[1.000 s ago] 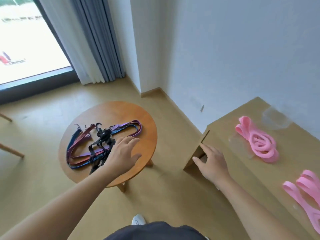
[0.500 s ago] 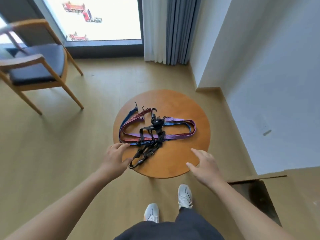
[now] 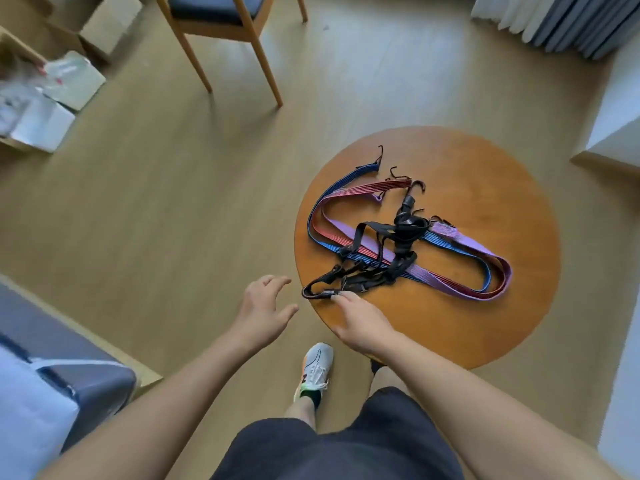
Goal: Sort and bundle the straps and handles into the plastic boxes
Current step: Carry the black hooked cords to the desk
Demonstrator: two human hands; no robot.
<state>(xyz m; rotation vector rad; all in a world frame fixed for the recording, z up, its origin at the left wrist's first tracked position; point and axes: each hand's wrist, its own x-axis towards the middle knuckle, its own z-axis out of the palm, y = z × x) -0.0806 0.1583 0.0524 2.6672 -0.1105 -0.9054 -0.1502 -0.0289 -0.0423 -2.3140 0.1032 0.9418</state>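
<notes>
Head view: the camera has swung since half a second ago, and the table [image 3: 485, 327] is now right of centre. The right hand [image 3: 360, 323] has crossed to the near edge and looks to pinch the end loop of the black straps [image 3: 401, 233]; before, both hands hovered clear. The left hand [image 3: 261, 311] is open, fingers spread, over the floor just beside the edge. Sorting likely starts with the black tangle. The flat straps [image 3: 460, 247], blue, red and purple, lie in long folded loops with wire hooks. The black webbing and buckles lie across them, mid-table.
</notes>
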